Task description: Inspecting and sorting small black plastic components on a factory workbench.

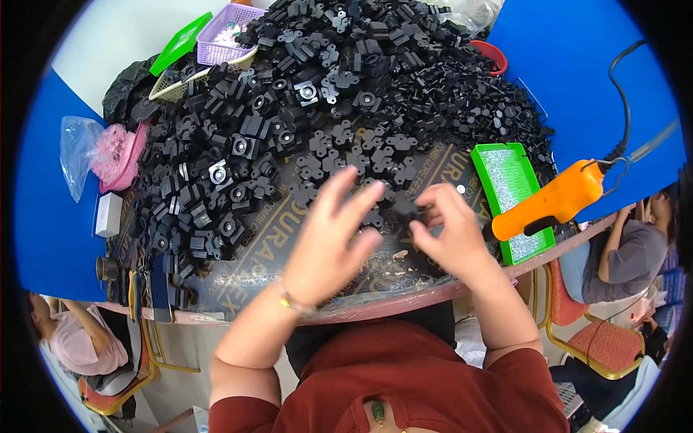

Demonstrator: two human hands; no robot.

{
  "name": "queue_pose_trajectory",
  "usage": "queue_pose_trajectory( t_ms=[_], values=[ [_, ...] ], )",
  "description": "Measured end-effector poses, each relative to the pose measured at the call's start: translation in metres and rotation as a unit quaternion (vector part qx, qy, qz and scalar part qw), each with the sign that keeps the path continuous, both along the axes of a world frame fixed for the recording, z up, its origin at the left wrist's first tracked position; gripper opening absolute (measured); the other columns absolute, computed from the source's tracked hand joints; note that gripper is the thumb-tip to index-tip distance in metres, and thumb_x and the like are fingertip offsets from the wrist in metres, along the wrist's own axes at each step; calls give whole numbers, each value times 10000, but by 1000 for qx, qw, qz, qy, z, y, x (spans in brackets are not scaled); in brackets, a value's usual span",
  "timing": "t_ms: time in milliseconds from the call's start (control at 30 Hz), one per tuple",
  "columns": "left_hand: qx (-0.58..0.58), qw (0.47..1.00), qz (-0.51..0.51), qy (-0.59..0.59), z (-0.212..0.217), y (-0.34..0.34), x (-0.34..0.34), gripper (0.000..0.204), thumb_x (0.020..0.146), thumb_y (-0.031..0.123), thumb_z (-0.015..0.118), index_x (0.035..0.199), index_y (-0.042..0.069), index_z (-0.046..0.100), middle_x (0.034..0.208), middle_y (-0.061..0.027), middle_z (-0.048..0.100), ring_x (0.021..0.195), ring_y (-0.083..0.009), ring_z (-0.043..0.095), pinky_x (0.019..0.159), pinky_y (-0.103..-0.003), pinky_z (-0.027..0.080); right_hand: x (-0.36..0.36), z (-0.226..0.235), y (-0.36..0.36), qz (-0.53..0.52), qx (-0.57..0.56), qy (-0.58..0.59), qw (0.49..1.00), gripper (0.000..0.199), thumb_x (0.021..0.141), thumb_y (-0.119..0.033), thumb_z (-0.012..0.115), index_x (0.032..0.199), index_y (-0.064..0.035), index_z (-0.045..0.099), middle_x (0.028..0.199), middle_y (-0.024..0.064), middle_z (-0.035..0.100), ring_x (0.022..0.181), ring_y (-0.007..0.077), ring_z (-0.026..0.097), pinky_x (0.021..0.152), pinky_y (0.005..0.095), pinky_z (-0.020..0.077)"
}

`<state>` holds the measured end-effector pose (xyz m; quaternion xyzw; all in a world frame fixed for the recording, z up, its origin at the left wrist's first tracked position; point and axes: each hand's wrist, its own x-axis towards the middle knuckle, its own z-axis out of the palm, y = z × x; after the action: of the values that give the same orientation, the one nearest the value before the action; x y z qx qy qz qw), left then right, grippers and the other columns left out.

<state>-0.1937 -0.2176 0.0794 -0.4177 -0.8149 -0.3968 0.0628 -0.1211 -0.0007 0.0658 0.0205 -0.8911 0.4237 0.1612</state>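
My left hand (326,249) hovers over the near middle of the table, its fingers spread and nothing in them. To its right, my right hand (455,232) is curled, with a small flat black plastic part (405,205) at its fingertips, a little smeared by motion. Just beyond both hands lies a loose group of flat, lobed black parts (341,136). A great heap of black plastic housings (253,126), some with round metal-rimmed centres, spreads behind and to the left.
A green tray (480,162) of small silvery pieces stands at right, beneath a hanging orange power screwdriver (556,198) with a cable. Small black pieces (491,108) pile behind it. Left are a pink basket (137,155) and a white box (108,215). Other people sit at both sides.
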Motion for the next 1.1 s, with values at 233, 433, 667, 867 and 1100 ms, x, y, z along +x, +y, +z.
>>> queue_pose_trajectory(
  t_ms=[233,433,667,867,1100],
  values=[
    [-225,925,193,236,-7,-29,-159,552,767,170,767,1299,172,622,1406,-115,536,1282,-293,487,1061,-452,375,-19,-26,18,-32,167,-56,984,410,782,-212,797,1029,-59,507,1005,154,577,895,385,623,762,448,521],
    [-240,918,196,249,-17,-19,-192,398,755,248,787,1139,173,711,1120,-24,678,1102,-237,586,948,-400,419,-59,3,42,-150,148,12,977,142,888,-164,650,907,-36,591,907,162,613,895,350,620,778,458,498],
    [403,818,58,-406,7,-5,-156,430,1021,295,490,1340,10,530,1177,-173,654,1052,-280,646,883,-368,531,-126,-54,64,-121,330,-14,936,276,863,-21,549,1127,-56,625,1114,144,622,1035,333,615,864,426,538],
    [511,551,-121,-649,19,9,-64,475,1047,343,435,1270,-74,482,1235,-272,571,1164,-401,601,962,-392,581,-102,-33,77,-167,381,-110,903,168,829,-62,609,971,-52,698,1050,140,665,952,330,653,857,411,540],
    [442,685,-69,-575,-11,16,-29,378,987,102,580,1338,-9,496,1150,-164,644,1097,-323,660,998,-372,547,-84,-23,93,-206,129,-43,969,233,727,-119,707,932,-17,665,935,157,653,946,335,625,843,426,517]
  ],
)
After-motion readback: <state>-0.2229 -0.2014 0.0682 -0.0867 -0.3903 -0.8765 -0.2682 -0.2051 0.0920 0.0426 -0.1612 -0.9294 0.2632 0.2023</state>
